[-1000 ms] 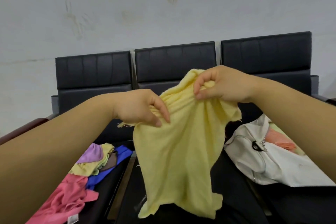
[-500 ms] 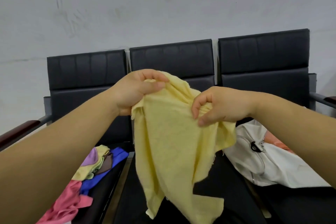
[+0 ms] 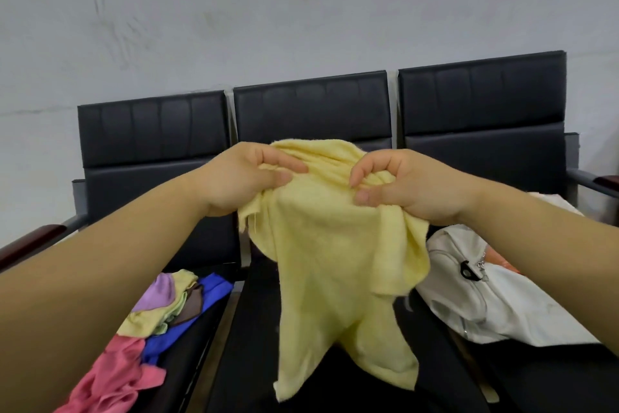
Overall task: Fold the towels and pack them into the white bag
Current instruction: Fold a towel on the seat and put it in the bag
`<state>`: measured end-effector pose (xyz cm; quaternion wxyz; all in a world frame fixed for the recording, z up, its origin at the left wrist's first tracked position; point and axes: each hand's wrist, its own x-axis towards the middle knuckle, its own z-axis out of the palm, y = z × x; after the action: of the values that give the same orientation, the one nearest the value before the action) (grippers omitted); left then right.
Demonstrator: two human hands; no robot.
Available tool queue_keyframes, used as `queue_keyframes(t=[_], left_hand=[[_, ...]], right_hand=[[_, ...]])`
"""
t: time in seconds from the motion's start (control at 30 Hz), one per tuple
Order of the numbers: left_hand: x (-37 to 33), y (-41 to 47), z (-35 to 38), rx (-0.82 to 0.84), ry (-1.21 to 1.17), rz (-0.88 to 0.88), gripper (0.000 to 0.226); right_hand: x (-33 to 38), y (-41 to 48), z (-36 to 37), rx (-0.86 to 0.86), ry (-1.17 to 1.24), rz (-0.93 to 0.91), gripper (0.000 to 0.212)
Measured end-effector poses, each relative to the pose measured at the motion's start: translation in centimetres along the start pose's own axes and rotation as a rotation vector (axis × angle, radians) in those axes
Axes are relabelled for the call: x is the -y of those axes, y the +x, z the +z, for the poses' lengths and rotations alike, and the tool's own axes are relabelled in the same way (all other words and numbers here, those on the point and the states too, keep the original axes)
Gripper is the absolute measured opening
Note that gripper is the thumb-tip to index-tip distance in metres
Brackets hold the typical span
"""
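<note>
Two hands held one pale yellow terry towel [image 3: 335, 262] up above the middle of three black padded seats [image 3: 311, 111]. The left hand [image 3: 241, 181] gripped the bunched top edge on the left, its fingers [image 3: 284, 166] curled over the cloth. The right hand [image 3: 418, 188] pinched the top edge on the right between thumb and curled fingers. The rest of the towel hung loose. One heap of loose towels [image 3: 160, 312] lay on the left seat, showing five colours: pink, blue, purple, yellow-green and brown. One white fabric bag [image 3: 469, 295] lay on the right seat.
</note>
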<state>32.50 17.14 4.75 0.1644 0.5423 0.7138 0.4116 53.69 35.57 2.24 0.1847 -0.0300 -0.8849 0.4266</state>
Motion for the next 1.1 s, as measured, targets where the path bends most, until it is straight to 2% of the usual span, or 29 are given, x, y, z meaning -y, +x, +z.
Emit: queue_keyframes(t=[0.1,0.2,0.33,0.47,0.57,0.77,1.0,1.1], left_hand=[[-0.1,0.5,-0.1,-0.070,-0.030,0.009,0.022],[-0.2,0.6,-0.2,0.011,0.057,0.082,0.013],[0.5,0.5,-1.3,0.216,0.141,0.048,0.021],[2.8,2.4,-2.3,0.292,0.457,-0.008,0.021],[4.5,5.0,-2.9,0.201,0.576,-0.003,0.024],[6.2,11.2,-5.6,0.037,0.653,-0.025,0.032],[2.7,15.5,-9.5,-0.260,0.826,0.174,0.034],[2.4,14.9,-9.7,-0.279,0.845,0.208,0.034]], right_hand=[[0.4,0.2,-0.3,0.213,-0.250,0.065,0.020],[0.5,1.2,-0.7,0.285,-0.527,0.131,0.021],[-0.5,2.3,-2.3,0.246,-0.535,0.147,0.021],[-3.0,4.1,-2.7,0.231,-0.512,0.149,0.023],[-4.6,6.6,-2.8,0.225,-0.597,0.137,0.030],[-6.0,13.1,-5.2,0.083,-0.649,0.123,0.037],[-4.1,17.8,-9.1,-0.248,-0.807,-0.045,0.034],[-3.8,17.4,-9.2,-0.295,-0.814,-0.105,0.032]])
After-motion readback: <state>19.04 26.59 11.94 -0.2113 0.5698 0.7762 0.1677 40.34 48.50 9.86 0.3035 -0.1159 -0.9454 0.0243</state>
